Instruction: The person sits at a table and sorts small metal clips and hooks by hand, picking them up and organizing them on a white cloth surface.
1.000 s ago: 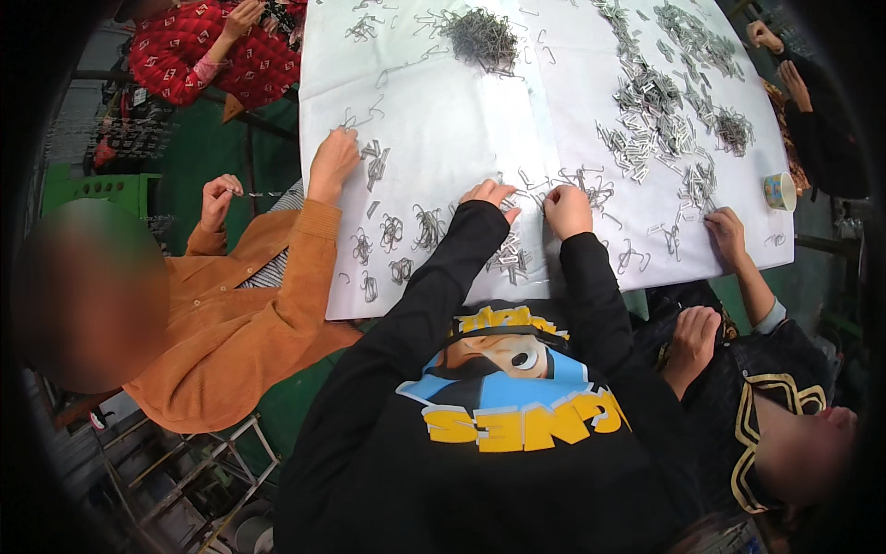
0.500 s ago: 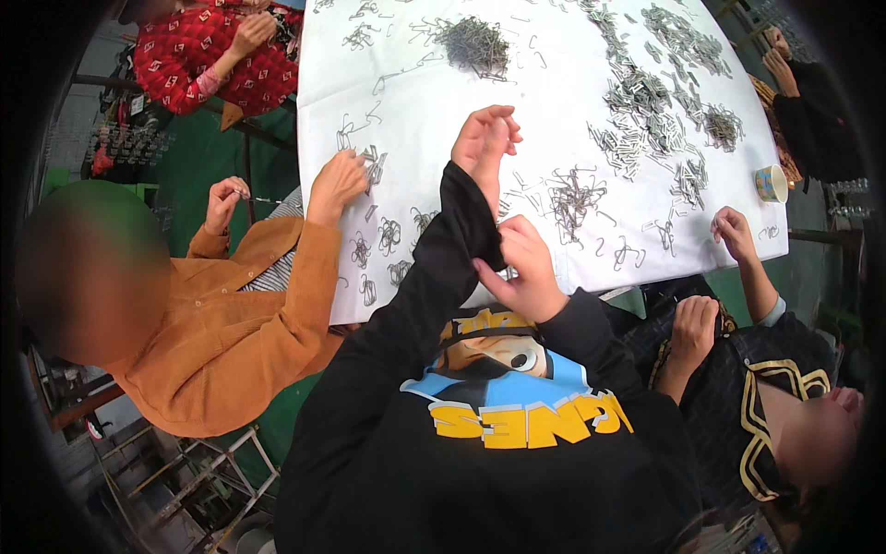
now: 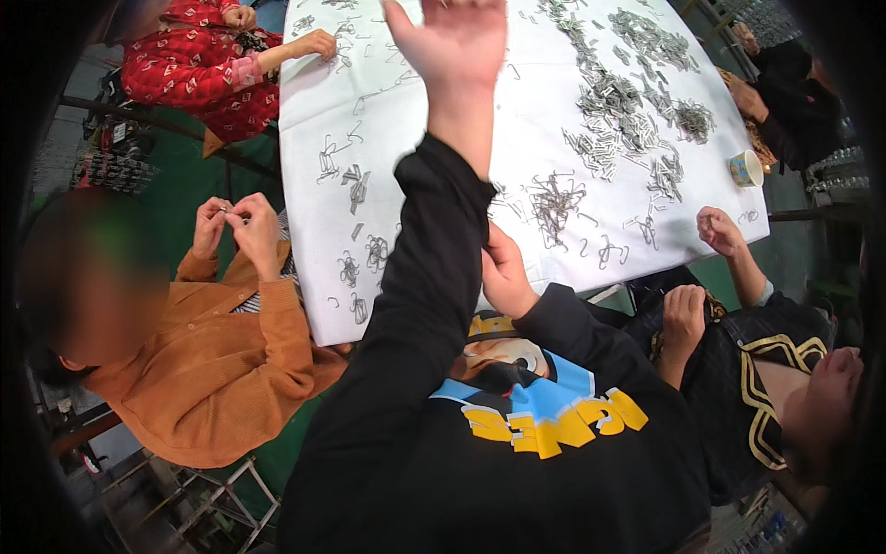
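At nine o'clock, a co-worker in a brown button-front jacket (image 3: pixel 231 369) holds both hands together at the fingertips. At ten o'clock, another co-worker, in a red quilted jacket with a pale pattern (image 3: pixel 203 78), reaches one arm over the white-covered worktop (image 3: pixel 526 120). Small bunches of grey bent-wire hooks (image 3: pixel 349 270) lie along the worktop's left edge, toward nine o'clock. At twelve o'clock, the person's left hand (image 3: pixel 457 51) is raised above the worktop, wide open, bare palm showing and thumb spread away; the top edge cuts off its fingertips. Near the middle, toward three o'clock, the right hand (image 3: pixel 506 277) is against the black long sleeve (image 3: pixel 415 249) on the left forearm; its fingers are partly hidden, so I cannot tell whether they pinch the fabric. At two o'clock lies a loose tangle of dark wire hooks (image 3: pixel 556 210); beyond it, between one and two, spreads a heap of small silvery metal strips (image 3: pixel 609 106). Between two and three stands a patterned paper cup (image 3: pixel 746 169)
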{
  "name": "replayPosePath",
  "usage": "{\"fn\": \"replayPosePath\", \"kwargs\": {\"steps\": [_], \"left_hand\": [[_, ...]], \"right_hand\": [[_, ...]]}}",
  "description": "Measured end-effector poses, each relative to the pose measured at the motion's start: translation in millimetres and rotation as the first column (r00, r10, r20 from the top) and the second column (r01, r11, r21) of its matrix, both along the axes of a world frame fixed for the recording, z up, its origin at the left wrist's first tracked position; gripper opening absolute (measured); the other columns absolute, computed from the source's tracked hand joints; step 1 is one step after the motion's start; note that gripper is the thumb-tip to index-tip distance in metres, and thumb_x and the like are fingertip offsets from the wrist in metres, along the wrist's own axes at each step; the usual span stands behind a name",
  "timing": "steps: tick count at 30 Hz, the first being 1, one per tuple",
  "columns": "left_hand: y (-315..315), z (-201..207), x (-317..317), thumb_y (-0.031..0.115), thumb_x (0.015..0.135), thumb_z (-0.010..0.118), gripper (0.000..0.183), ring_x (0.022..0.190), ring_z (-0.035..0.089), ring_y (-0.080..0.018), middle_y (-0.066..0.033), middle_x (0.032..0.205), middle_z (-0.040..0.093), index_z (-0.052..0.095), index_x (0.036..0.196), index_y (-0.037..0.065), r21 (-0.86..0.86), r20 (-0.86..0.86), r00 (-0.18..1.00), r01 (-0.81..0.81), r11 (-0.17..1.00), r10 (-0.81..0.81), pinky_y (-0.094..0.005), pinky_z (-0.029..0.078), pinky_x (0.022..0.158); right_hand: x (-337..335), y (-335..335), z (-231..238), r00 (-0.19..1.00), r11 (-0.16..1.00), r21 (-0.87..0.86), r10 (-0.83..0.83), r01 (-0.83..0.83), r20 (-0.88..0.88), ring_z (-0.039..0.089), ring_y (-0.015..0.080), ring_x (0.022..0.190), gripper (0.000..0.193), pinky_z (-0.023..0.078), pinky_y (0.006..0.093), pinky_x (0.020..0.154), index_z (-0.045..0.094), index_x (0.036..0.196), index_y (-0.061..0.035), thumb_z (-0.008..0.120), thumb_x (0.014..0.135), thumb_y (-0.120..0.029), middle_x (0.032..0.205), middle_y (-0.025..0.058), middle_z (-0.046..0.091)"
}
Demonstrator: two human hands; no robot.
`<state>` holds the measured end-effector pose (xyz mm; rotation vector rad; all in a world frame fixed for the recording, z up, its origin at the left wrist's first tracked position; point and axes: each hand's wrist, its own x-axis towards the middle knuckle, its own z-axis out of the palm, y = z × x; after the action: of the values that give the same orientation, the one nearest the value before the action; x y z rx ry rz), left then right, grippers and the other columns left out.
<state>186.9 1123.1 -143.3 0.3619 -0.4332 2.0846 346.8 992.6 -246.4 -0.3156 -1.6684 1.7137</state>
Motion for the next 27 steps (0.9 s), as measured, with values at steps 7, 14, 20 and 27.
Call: {"fn": "replayPosePath", "kwargs": {"steps": [7,14,20,27], "left_hand": [[96,-53,-37,0.037,0.087,0.042,0.029,0.061,0.044,-0.0120,0.0002,0.067,0.048,0.051,0.078,0.011,-0.283,-0.232,0.970,-0.143,0.948,0.077,-0.0268,0.037,0.060],[86,-97,-39,0.036,0.086,0.043,0.029,0.062,0.047,-0.0113,-0.0008,0.069,0.051,0.053,0.080,0.010,-0.455,-0.534,0.846,-0.289,0.842,0.002,-0.0257,0.038,0.062],[-65,-118,58,0.016,0.081,0.058,0.021,0.067,0.048,-0.0063,-0.0006,0.075,0.056,0.059,0.095,0.001,-0.281,-0.953,0.097,-0.640,0.715,-0.287,-0.0203,0.041,0.063],[-171,-191,70,0.007,0.070,0.060,0.016,0.060,0.053,-0.0177,-0.0058,0.066,0.054,0.060,0.086,0.004,-0.062,-0.799,-0.217,-0.898,0.435,-0.560,-0.0292,0.041,0.058]], "right_hand": [[31,-6,27,0.983,0.969,0.173,0.165,-0.176,0.076,0.047,0.0305,0.084,0.024,0.038,0.0335,0.076,0.047,0.093,0.0028,0.054,0.080,-0.016,0.091,0.0162,0.046],[31,-13,46,0.791,0.797,0.028,0.593,-0.603,0.149,0.050,0.0299,0.066,0.011,0.041,0.0328,0.060,0.052,0.077,0.0028,0.053,0.078,-0.008,0.073,0.0144,0.050],[56,15,13,0.950,0.999,0.024,0.039,-0.048,0.311,0.057,0.0210,0.068,0.006,0.045,0.0272,0.064,0.057,0.078,0.0024,0.054,0.077,-0.003,0.075,0.0124,0.059],[59,78,-85,0.494,0.890,0.413,-0.451,0.191,0.743,0.059,0.0235,0.058,0.016,0.046,0.0316,0.057,0.063,0.077,0.0017,0.060,0.070,-0.012,0.063,0.0139,0.060]]}}
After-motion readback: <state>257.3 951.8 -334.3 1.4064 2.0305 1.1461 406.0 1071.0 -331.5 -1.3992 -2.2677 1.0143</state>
